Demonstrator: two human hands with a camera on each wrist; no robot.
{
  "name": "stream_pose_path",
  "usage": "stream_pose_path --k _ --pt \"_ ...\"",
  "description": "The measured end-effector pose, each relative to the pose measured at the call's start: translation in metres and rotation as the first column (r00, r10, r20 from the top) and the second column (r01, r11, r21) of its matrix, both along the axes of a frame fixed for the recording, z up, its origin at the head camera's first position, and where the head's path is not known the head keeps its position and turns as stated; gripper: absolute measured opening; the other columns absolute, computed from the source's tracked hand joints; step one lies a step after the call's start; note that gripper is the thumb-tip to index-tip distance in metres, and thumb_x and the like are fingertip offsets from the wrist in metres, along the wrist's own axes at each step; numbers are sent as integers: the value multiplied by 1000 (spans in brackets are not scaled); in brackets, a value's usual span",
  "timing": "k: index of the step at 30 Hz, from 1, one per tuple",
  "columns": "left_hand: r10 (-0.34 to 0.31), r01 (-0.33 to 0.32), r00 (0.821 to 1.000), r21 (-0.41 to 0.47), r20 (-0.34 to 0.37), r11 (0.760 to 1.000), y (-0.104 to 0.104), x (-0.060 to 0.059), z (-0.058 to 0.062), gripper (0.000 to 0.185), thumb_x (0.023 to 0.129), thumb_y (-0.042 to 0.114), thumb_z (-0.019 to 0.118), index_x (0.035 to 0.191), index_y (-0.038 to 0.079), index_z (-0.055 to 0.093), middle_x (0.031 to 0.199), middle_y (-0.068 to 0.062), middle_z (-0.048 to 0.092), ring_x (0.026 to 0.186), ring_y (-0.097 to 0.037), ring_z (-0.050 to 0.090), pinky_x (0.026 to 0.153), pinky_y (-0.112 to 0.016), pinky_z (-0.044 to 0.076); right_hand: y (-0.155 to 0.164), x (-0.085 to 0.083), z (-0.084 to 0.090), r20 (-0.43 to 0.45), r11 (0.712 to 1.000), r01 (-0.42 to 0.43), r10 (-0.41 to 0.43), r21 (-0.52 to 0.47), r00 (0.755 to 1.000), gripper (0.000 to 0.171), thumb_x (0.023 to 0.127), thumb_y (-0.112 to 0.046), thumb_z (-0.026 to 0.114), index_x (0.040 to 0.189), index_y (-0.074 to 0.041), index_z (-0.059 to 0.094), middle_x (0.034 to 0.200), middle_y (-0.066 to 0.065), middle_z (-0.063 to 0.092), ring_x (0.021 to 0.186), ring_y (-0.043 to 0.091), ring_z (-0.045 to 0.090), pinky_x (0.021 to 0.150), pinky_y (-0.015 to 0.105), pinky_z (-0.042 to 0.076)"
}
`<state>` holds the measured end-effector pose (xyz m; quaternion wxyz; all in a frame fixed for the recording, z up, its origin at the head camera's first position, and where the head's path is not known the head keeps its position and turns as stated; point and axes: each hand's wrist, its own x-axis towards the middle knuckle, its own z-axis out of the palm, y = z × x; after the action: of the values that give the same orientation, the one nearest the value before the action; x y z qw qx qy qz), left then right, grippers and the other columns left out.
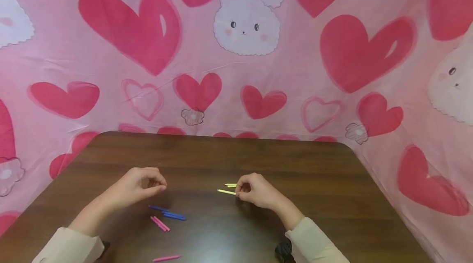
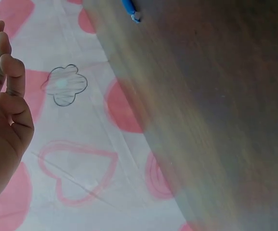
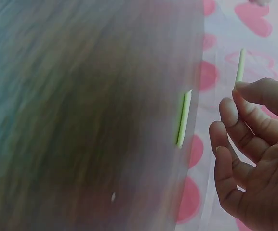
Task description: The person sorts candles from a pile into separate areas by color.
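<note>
My right hand (image 1: 239, 191) pinches one thin yellow stick (image 1: 226, 191) by its end, just above the dark wooden table (image 1: 229, 152). In the right wrist view this yellow stick (image 3: 240, 66) stands up out of the fingertips (image 3: 247, 89). Two more yellow sticks (image 1: 230, 185) lie side by side on the table just beyond that hand, seen also as a yellow pair (image 3: 183, 118) in the right wrist view. My left hand (image 1: 157, 184) hovers over the table with loosely curled fingers and holds nothing; the left hand (image 2: 4, 72) is bare in its wrist view too.
Blue sticks (image 1: 168, 213) and pink sticks (image 1: 159, 223) lie between my hands, nearer the left one. A single pink stick (image 1: 166, 258) lies at the front edge. A blue stick tip (image 2: 130, 10) shows in the left wrist view. Pink heart cloth (image 1: 236, 70) surrounds the table.
</note>
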<state>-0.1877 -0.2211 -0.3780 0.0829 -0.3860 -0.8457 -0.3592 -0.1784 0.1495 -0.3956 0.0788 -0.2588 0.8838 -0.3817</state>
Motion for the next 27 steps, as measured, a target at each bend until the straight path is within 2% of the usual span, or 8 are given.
stream_pose_path --k 2,14,19,27 --pt "2 -2 1000 5 -1 1000 -3 5 0 24 84 6 77 88 28 69 79 18 60 74 1 52 63 -20 45 3 -1 -2 4 1000 11 -11 4 1000 5 87 -5 70 83 -7 69 76 -1 63 67 5 50 61 21 45" --pt "6 -5 999 3 -32 1000 -10 26 -4 31 79 2 79 88 29 69 79 21 60 72 3 52 61 -18 46 24 -20 -6 -12 995 70 -70 75 997 7 88 -5 71 83 -9 68 80 0 63 67 8 52 60 22 47" --pt "-37 37 999 38 -10 999 -9 30 -7 25 80 2 78 88 25 70 78 18 58 71 2 52 59 -17 45 30 -30 -9 -27 992 89 -87 86 996 6 88 -5 71 83 -7 69 79 1 64 67 10 53 60 22 47" --pt "-101 97 994 66 51 993 -11 37 -18 21 82 0 76 89 20 71 77 13 59 70 1 52 59 -18 45 31 -40 -15 8 993 88 -89 76 996 6 88 -4 70 83 -7 70 77 0 64 64 9 52 58 23 47"
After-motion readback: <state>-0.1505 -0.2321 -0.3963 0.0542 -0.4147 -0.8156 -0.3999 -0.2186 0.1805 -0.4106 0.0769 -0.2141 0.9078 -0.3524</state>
